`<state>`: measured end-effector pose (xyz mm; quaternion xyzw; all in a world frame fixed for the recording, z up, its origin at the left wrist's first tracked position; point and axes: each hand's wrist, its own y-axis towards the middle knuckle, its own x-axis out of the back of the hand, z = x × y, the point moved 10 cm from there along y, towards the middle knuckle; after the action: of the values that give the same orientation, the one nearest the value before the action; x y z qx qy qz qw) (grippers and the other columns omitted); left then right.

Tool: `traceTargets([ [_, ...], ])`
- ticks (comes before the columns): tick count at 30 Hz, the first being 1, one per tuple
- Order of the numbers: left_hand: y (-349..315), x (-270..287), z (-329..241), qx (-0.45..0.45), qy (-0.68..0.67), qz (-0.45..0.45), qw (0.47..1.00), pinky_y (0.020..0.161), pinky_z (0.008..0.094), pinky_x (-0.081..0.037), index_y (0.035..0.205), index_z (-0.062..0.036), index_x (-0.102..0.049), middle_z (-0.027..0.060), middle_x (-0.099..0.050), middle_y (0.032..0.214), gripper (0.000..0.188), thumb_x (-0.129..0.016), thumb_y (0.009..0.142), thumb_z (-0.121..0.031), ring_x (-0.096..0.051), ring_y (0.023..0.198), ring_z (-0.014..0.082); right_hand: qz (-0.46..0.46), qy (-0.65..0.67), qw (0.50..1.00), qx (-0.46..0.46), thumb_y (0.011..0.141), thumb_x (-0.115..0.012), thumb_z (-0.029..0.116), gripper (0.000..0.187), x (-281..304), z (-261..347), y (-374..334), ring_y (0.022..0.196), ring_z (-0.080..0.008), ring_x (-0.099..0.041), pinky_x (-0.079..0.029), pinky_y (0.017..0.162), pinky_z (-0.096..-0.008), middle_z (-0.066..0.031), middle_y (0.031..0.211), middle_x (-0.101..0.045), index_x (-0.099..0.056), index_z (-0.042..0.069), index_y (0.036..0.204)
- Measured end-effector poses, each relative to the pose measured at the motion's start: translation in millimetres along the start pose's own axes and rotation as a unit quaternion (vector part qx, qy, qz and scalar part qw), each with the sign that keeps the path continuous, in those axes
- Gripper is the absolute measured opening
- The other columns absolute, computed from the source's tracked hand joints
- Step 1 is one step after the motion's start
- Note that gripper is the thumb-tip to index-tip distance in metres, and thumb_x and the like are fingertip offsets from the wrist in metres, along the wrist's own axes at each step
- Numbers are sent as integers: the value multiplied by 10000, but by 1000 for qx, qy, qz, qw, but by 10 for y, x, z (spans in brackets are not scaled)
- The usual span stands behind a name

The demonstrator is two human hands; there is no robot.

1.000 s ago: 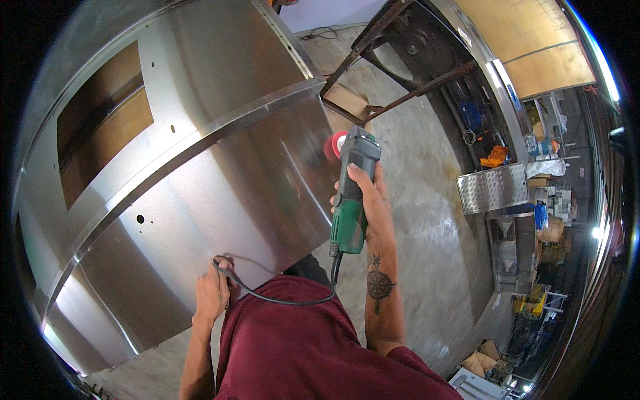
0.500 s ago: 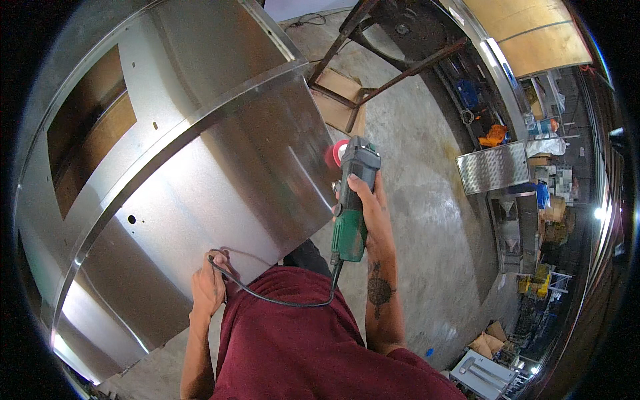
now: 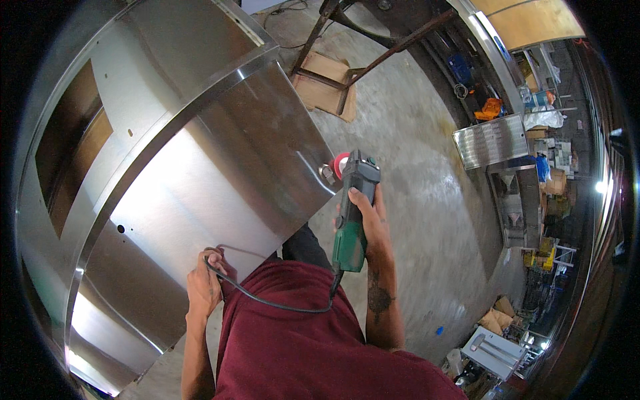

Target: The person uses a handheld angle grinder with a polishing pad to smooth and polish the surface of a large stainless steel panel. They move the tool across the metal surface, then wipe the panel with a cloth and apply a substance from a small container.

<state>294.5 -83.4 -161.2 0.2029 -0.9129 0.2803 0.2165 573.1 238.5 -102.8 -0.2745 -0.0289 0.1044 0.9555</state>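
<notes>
My right hand (image 3: 375, 223) is wrapped round the body of a green and black angle grinder (image 3: 349, 245). The grinder's head points away from me, and its red and white disc (image 3: 341, 165) is at the right edge of a large stainless steel cabinet (image 3: 220, 187); I cannot tell whether they touch. From the grinder's rear end a black power cord (image 3: 267, 305) loops across my front to my left hand (image 3: 204, 287). That hand is closed on the cord beside the near edge of the steel, its fingertips partly hidden.
A rusty metal frame (image 3: 400, 47) stands on the concrete floor beyond the cabinet, with a piece of cardboard (image 3: 323, 87) under it. At right are a perforated steel panel (image 3: 490, 141), an orange item (image 3: 489, 109) and a cluttered shelf. A grey box (image 3: 493, 353) sits lower right.
The steel cabinet and rusty frame have shifted left in the picture. The grinder sits slightly lower, its disc now closer to the steel edge. Both hands keep their hold.
</notes>
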Motion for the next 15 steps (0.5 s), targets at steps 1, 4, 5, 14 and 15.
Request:
traceTargets([
  [1, 3, -10, -5, -2, 4, 3, 1000, 760, 464, -626, 1273, -12, -577, 176, -776, 871, 260, -413, 1079, 43, -816, 822, 374, -10, -2, 1000, -10, 1034, -769, 313, 614, 58, -52, -24, 647, -235, -727, -623, 530, -382, -127, 923, -690, -488, 119, 1544],
  [4, 25, -24, -51, -60, 33, -45, 997, 656, 405, -591, 1216, -40, -617, 119, -732, 742, 359, -395, 1264, -318, -762, 681, 267, -22, -2, 999, -28, 1028, -774, 316, 615, 161, -148, -131, 642, -239, -726, -625, 532, -388, -128, 916, -692, -491, 118, 1537],
  [5, 44, -45, -62, -65, 40, -35, 996, 660, 412, -590, 1218, -37, -617, 123, -731, 744, 360, -395, 1263, -317, -759, 679, 276, -24, -2, 999, -31, 1026, -775, 316, 615, 186, -178, -168, 641, -240, -726, -626, 533, -391, -128, 914, -692, -492, 118, 1535],
  [14, 27, -274, -268, -76, 83, 79, 991, 778, 481, -608, 1265, -14, -624, 185, -781, 868, 244, -433, 1214, -157, -787, 812, 411, -80, -1, 994, -79, 1015, -792, 340, 659, 683, -517, -238, 632, -258, -727, -637, 542, -401, -134, 923, -695, -465, 112, 1540],
  [15, 24, -307, -295, -76, 76, 99, 989, 812, 489, -611, 1273, -18, -628, 191, -790, 904, 222, -446, 1193, -117, -791, 857, 423, -79, 5, 994, -77, 1014, -792, 346, 658, 728, -490, -212, 638, -257, -729, -640, 546, -402, -136, 935, -698, -464, 107, 1532],
])
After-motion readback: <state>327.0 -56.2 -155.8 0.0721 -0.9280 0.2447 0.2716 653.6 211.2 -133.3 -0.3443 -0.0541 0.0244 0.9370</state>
